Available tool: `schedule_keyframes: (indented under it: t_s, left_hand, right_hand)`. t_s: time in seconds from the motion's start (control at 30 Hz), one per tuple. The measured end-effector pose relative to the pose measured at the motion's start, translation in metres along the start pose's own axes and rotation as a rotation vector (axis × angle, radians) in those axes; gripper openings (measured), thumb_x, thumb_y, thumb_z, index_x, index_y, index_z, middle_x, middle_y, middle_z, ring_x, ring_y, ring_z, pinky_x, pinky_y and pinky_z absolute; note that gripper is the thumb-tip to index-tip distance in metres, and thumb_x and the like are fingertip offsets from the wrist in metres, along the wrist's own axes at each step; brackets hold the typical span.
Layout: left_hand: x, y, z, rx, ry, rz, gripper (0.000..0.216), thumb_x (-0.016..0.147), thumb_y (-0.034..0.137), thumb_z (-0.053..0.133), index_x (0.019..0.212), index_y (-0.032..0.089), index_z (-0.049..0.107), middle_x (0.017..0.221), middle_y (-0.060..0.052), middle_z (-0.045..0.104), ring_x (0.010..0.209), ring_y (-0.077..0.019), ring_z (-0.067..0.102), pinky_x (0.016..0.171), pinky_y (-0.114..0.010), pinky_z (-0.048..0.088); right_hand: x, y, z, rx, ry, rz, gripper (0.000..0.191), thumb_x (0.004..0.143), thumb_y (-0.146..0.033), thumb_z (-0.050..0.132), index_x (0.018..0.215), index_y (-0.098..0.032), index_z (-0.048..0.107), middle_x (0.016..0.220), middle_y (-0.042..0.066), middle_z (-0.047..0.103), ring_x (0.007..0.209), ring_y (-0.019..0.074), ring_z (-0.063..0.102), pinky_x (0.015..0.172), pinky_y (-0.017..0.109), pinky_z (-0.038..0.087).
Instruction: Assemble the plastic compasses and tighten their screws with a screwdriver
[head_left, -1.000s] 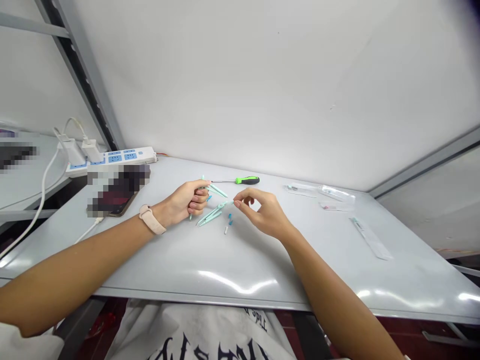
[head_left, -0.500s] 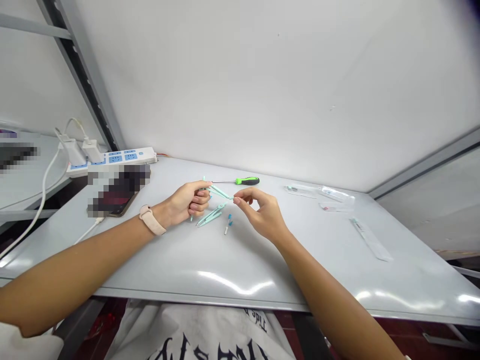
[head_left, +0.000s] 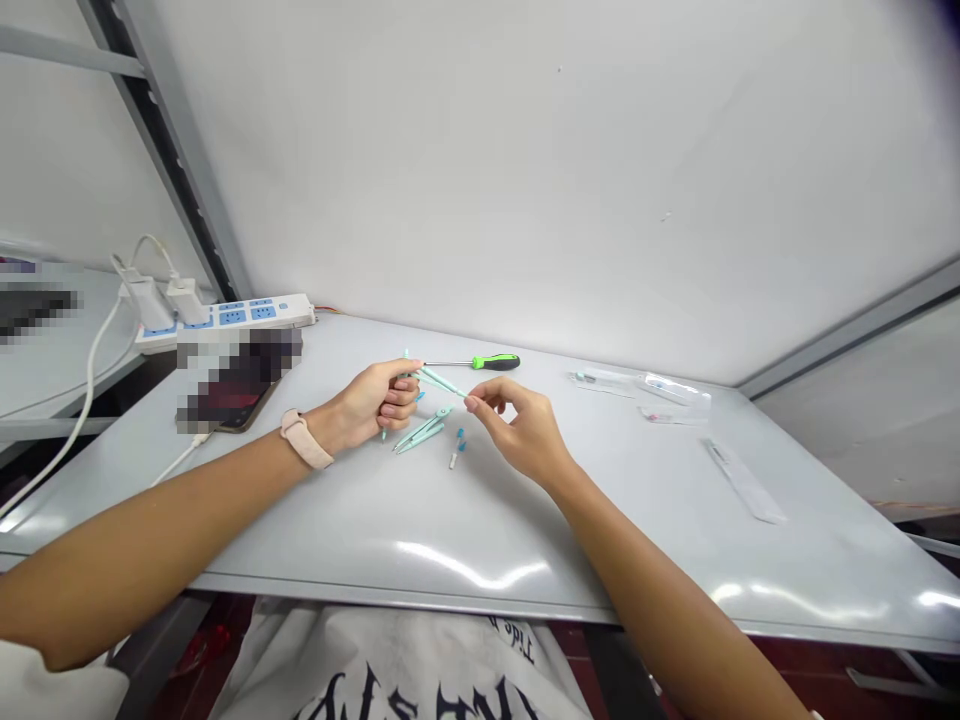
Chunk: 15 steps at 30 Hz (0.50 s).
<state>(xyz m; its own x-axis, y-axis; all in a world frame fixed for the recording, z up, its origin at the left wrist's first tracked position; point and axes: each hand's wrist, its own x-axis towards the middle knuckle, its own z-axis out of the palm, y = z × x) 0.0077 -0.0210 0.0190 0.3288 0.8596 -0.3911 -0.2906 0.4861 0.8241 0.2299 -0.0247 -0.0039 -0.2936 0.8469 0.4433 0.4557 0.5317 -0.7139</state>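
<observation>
My left hand (head_left: 381,400) is closed around a mint-green drawing compass (head_left: 442,382), and one of its legs points out to the right. At the end of that leg, the thumb and fingertips of my right hand (head_left: 521,415) are pinched together; whatever they cover at the tip is hidden. A second mint-green compass (head_left: 421,434) lies on the table between the hands. Just right of it are small blue pieces (head_left: 461,440) and a small white piece (head_left: 453,461). Behind the hands lies a screwdriver (head_left: 496,362) with a green and black handle.
Several clear plastic sleeves (head_left: 742,480) with small items lie on the grey table (head_left: 360,540) at the right. A phone (head_left: 244,385) on a white cable and a power strip (head_left: 274,310) with chargers are at the left. A white wall (head_left: 480,180) rises behind.
The right fingertips have moved slightly left, toward the compass. The small mint end piece that stood at an angle before them now lines up with the leg.
</observation>
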Motion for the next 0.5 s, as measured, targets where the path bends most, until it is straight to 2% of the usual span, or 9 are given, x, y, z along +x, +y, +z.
schedule_keyframes:
  t_s: [0.5]
  left_hand:
    - [0.0013,-0.0003,-0.0008,-0.001,-0.010,-0.013,0.048,0.099,0.032,0.048,0.056,0.020,0.030,0.054,0.008,0.018,0.040,-0.0057,0.018,0.033,-0.017,0.021]
  right_hand:
    - [-0.0007,0.0001,0.0022,-0.041,-0.058,-0.039,0.024,0.100,-0.033,0.053,0.082,-0.021,0.063,0.074,0.002,0.071,0.064,0.0153,0.059,0.063,0.030,0.043]
